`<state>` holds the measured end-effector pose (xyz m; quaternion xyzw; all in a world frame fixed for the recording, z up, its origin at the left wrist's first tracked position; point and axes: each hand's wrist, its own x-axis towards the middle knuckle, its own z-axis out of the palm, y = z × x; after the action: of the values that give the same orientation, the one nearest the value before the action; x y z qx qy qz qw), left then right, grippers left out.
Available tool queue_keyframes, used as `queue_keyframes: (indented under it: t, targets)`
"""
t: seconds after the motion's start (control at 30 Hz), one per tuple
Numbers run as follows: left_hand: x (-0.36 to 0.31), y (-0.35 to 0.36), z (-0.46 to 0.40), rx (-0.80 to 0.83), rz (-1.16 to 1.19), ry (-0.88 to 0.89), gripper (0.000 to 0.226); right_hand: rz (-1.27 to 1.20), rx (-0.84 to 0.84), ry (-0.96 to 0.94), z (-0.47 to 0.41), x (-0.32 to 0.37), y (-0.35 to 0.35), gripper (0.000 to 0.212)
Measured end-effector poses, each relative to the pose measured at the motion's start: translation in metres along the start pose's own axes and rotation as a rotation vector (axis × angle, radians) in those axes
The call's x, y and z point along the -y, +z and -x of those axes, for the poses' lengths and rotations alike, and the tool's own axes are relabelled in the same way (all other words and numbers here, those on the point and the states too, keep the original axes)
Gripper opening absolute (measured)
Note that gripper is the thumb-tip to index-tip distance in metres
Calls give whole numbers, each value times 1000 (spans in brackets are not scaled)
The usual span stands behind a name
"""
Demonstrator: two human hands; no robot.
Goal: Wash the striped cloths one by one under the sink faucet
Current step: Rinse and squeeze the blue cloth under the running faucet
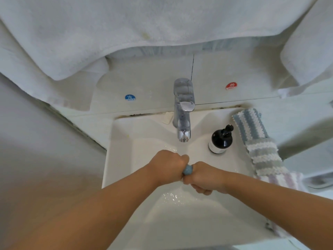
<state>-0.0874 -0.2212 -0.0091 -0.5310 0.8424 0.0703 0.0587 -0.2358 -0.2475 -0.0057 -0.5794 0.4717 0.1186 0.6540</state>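
Writing first: blue round sticker (130, 97) on the tiled wall left of the faucet reads "COLD" under a Chinese character; red round sticker (231, 86) to the right reads "HOT", same layout. Dark pump bottle (220, 139) has a pale label low on its side, text too small to read.

Hands: both over the basin, just below the faucet (183, 112) spout, knuckles nearly touching. Left hand (168, 164) is a tight fist, wrist bent down; right hand (203, 177) also fisted, fingers curled under. Between them a small blue-grey wad of cloth (187, 169) shows, clenched by both fists w/ most of it hidden inside the grips. Both forearms bare, coming in from the bottom corners.

Water runs thin from the spout; wet streaks and droplets lie on the sink (122, 159) floor in front of the hands.

Other striped cloths (259, 141) lie in a row along the sink's right rim, just beside the bottle: blue/white at the back, grey/white mid, a pale lilac/white one nearest.

Room: white ceramic basin, white tiles w/ dark grout behind, white towels (126, 29) hanging above, grey wall at left.
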Motion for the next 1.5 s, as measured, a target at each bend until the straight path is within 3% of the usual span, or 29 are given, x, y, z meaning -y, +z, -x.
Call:
queue_keyframes:
  t: [0.1,0.27,0.57,0.87,0.97,1.03,1.13,1.2,1.3,1.4,1.5]
  targets:
    - [5,1,4,-15,-25,8,44,-219,125,44,3,-1,5,34]
    - [4,-1,9,-73,-50,61,45,-442,260,110,6,-5,16,43]
    - [12,6,10,-187,-21,161,45,-646,327,139,11,-2,25,52]
    - [16,15,10,-183,-31,101,44,-576,343,145,4,0,17,47]
    - [5,5,7,-101,-16,-15,39,-382,269,115,4,2,5,40]
    - [-3,2,6,-52,35,-111,22,-152,169,87,7,4,1,35]
    - [-14,1,8,139,277,-304,10,128,61,21,14,6,-4,29]
    - [-14,-1,15,153,414,-378,22,183,42,-66,19,6,-8,22]
    - [-4,-1,26,203,703,-444,35,47,30,-165,27,3,-14,16]
    - [3,-8,38,249,1037,-451,30,-158,-43,-216,32,-4,-16,23]
    - [7,-19,49,241,1325,-444,28,-227,-164,-294,33,-12,-12,17]
